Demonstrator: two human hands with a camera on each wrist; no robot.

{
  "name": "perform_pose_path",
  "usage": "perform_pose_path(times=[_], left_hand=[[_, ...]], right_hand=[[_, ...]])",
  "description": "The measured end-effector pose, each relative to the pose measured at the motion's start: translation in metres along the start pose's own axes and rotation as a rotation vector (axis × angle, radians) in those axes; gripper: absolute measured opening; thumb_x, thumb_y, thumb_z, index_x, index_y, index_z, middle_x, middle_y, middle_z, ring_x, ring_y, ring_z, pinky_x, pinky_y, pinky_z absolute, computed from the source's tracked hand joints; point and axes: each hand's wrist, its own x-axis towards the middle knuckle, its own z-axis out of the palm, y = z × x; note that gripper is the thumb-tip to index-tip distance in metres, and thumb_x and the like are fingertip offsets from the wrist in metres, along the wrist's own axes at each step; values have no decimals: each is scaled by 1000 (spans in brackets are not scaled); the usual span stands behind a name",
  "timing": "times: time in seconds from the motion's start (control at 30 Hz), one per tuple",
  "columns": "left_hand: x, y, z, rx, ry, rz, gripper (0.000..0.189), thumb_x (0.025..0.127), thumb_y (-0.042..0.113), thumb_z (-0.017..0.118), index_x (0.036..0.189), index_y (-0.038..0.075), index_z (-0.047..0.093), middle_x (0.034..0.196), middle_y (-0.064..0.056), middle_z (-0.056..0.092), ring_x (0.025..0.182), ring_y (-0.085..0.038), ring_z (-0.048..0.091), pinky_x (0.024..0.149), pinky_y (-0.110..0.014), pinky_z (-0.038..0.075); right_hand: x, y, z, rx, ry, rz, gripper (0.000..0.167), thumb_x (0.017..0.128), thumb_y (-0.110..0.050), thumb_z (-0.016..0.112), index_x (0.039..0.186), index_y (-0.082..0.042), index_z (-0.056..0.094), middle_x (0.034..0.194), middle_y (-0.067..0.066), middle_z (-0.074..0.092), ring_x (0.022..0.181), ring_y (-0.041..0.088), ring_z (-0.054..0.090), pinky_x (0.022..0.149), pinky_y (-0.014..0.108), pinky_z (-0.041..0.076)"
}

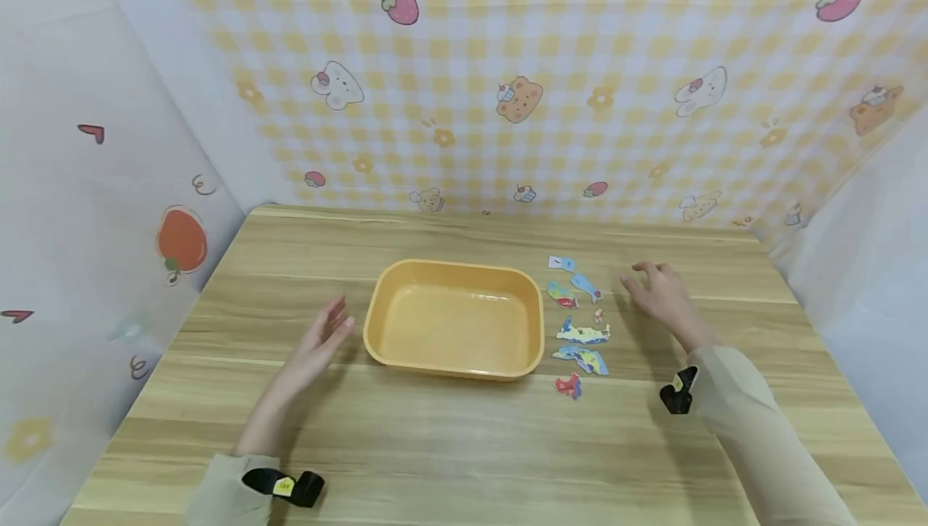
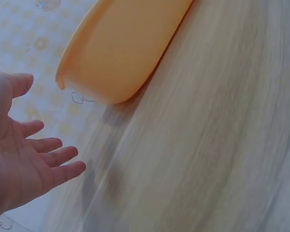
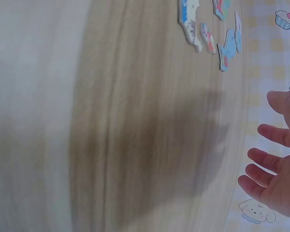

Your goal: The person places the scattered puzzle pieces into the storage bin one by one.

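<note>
A yellow-orange plastic basin (image 1: 453, 370) rests on the wooden table, its inside bare. My left hand (image 1: 319, 347) hovers by its left side, fingers relaxed and apart from the rim. In the left wrist view that hand (image 2: 26, 159) shows an empty palm with spread fingers. Several flat, colourful puzzle-like pieces lie in a loose column right of the basin, among them a blue one (image 1: 586, 287), a cream-and-blue one (image 1: 583, 333) and a red one (image 1: 569, 386). To their right my right hand (image 1: 661, 297) is held above the table, fingers loosely bent and holding nothing.
The wooden table (image 1: 449, 453) stretches out in front of and on both sides of the basin. Behind it hangs a yellow-checked cloth (image 1: 464, 107) with cartoon prints. White cloth (image 1: 109, 212) closes off the left side. Black camera straps sit on both wrists.
</note>
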Motion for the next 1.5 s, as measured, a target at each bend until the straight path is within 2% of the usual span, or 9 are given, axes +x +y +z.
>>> perform_pose_path(times=[0.13,0.37,0.6,0.97,1.3,1.5], left_hand=[[2,0,5,-48,11,-2,61,98,20,39,144,-4,6,147,-31,10,133,-48,19,109,-56,22],[1,-4,11,-139,2,-43,62,99,23,38,145,1,4,150,-27,8,137,-44,14,108,-56,24],[3,-1,15,-248,27,-99,61,98,21,39,145,1,5,150,-25,9,136,-41,18,109,-52,27],[3,0,18,-313,18,-154,60,98,25,41,145,2,11,150,-22,15,137,-36,21,108,-45,30],[3,1,20,-370,29,-206,58,97,28,42,144,6,17,149,-17,23,132,-35,33,106,-43,36],[2,1,24,-378,40,-225,58,96,28,44,144,7,19,147,-16,26,129,-33,37,96,-30,47]], right_hand=[[6,-4,-1,12,-16,12,55,96,-36,41,129,8,39,129,42,32,117,56,31,95,68,30],[14,-11,2,47,-47,11,54,96,-33,41,129,10,38,128,41,36,119,55,30,98,67,30],[21,-16,3,104,-73,42,54,96,-31,41,130,11,37,128,39,35,119,52,31,98,63,32],[34,-23,3,138,-132,55,53,96,-28,43,130,12,35,130,38,34,119,49,34,101,59,34],[49,-31,-2,115,-174,57,51,95,-27,44,126,13,40,129,37,39,119,49,38,100,56,36],[53,-40,-2,96,-204,40,48,94,-25,47,123,13,44,126,36,43,115,48,43,97,56,39]])
